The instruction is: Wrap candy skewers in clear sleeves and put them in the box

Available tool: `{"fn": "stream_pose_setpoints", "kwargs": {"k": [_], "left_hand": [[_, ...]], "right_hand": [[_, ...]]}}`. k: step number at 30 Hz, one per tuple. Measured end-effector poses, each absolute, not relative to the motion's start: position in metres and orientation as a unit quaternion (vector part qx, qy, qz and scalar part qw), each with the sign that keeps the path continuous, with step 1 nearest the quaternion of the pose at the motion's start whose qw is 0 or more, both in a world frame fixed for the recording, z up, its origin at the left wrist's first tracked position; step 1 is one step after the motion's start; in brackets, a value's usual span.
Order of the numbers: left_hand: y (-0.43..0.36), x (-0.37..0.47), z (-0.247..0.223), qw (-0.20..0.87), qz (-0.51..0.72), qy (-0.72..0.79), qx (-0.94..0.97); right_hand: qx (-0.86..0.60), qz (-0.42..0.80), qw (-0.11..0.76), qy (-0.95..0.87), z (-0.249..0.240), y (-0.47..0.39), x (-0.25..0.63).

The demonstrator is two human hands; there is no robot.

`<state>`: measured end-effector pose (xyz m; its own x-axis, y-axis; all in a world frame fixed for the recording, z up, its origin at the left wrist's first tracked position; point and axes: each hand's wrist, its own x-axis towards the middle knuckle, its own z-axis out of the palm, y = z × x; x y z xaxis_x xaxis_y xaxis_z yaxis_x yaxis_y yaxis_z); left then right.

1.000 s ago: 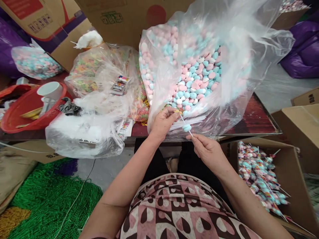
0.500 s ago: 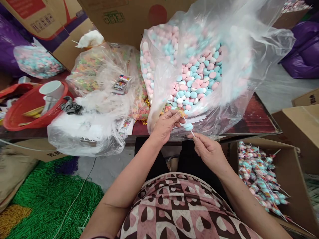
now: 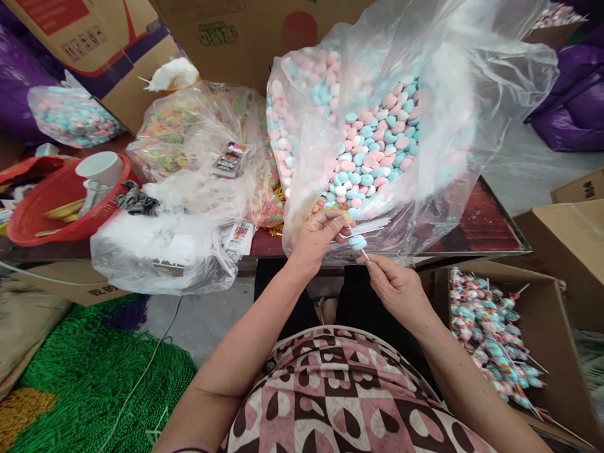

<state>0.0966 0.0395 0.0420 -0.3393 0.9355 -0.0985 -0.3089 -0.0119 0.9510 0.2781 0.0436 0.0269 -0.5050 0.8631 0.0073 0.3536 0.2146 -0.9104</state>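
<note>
Between my hands is a white stick (image 3: 365, 254) with pale blue candies (image 3: 357, 242) threaded on it. My right hand (image 3: 394, 282) pinches the lower end of the stick between thumb and fingers. At the stick's upper end, my left hand (image 3: 321, 236) is closed on a small yellow candy (image 3: 348, 219). Just beyond my hands lies a large clear plastic bag (image 3: 311, 145), open toward me, full of pink, blue and white candies (image 3: 372, 154). Several loose white sticks (image 3: 375, 226) and a few multicoloured gummy pieces (image 3: 325, 205) lie at the bag's near edge.
A cardboard box (image 3: 550, 327) of wrapped candy sticks stands low at the right. Left on the dark red table (image 3: 493, 217) are a bag of gummy candies (image 3: 170, 132), a white plastic bag (image 3: 160, 251) and a red basket (image 3: 28, 220) with a cup. Green strands (image 3: 108, 371) cover the floor.
My left hand has shifted very slightly to the right, and the yellow candy sits close to the stick's top. My right hand keeps its pinch on the stick.
</note>
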Motion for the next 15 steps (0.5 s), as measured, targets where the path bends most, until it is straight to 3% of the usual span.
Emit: {"fn": "stream_pose_setpoints", "kwargs": {"k": [4, 7, 15], "left_hand": [[0.036, 0.098, 0.038, 0.378, 0.608, 0.559, 0.418], [0.034, 0.101, 0.039, 0.355, 0.592, 0.576, 0.439], [0.035, 0.109, 0.052, 0.542, 0.636, 0.46, 0.3]], "right_hand": [[-0.411, 0.518, 0.259, -0.704, 0.03, 0.043, 0.278], [-0.403, 0.574, 0.251, -0.667, 0.034, 0.042, 0.278], [-0.4, 0.57, 0.258, -0.669, 0.033, 0.043, 0.28]]}}
